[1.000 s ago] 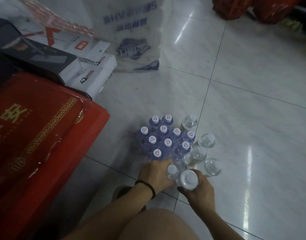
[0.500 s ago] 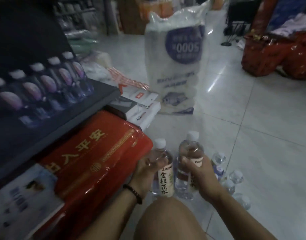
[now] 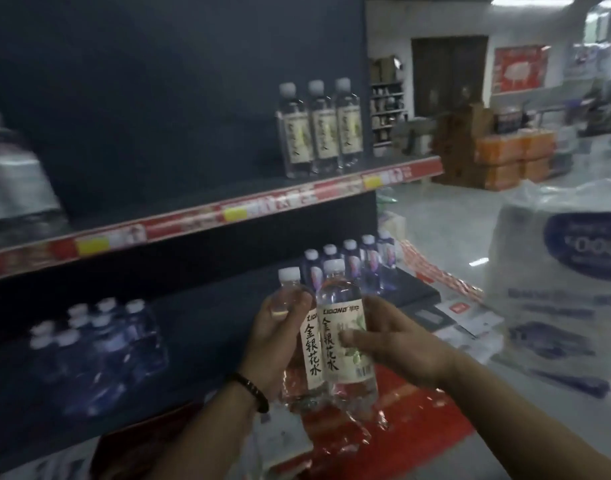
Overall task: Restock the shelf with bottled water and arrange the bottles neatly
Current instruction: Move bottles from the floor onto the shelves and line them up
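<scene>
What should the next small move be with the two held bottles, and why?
Probably lift both to the upper shelf, just left of the three shelved bottles. The left hand grips the left bottle, the right hand the right bottle; their pale labels seem to match that row, and the shelf beside it looks bare.

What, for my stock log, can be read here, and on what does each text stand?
"LIDONG": label of the right bottle, in the right hand.
"金银花水": same label, also the left bottle, in the left hand.
Too blurred to read: price strip, three shelf bottles, white pack, red poster.
</scene>
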A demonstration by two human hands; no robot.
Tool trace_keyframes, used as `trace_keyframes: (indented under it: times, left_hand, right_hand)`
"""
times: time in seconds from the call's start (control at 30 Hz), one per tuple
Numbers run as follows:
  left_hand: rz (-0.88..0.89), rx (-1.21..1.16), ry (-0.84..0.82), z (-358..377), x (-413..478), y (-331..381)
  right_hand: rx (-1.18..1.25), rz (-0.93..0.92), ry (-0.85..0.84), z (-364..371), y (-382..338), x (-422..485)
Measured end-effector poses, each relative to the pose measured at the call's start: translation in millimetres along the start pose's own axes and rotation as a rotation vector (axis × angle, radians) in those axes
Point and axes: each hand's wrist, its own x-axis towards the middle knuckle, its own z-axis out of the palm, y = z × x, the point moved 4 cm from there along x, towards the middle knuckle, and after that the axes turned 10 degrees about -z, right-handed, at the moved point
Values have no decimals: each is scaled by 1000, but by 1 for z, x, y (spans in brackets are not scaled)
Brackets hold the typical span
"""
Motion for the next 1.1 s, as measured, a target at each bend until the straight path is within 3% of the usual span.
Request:
trace_keyframes:
  times: [0.13,0.27,0.4,0.5,0.67,0.87,1.1]
  left_hand:
    - [41,-3,36,-80,-22,59]
    - [158,66,113,-144,-51,125]
    - [302,156,255,-196,-78,192]
    - [466,151,428,-236,-88,231]
    - [660,267,826,-310,-82,275]
    - [644,425,1112,-377,-55,291]
    - [507,516,1235,-411,-17,282]
  right_hand:
    - [-151,-157,-76,80,-58,59]
    - [-68,-324,-103,157,-114,106]
    - [-113,-558,-175,225,-172,150]
    - [-132,-642,-99,265,-198,193]
    - [-226,-560,-76,320,-214,269]
    - [-290,-511,-88,374,-202,335]
    - [-431,-551,113,419,-181,345]
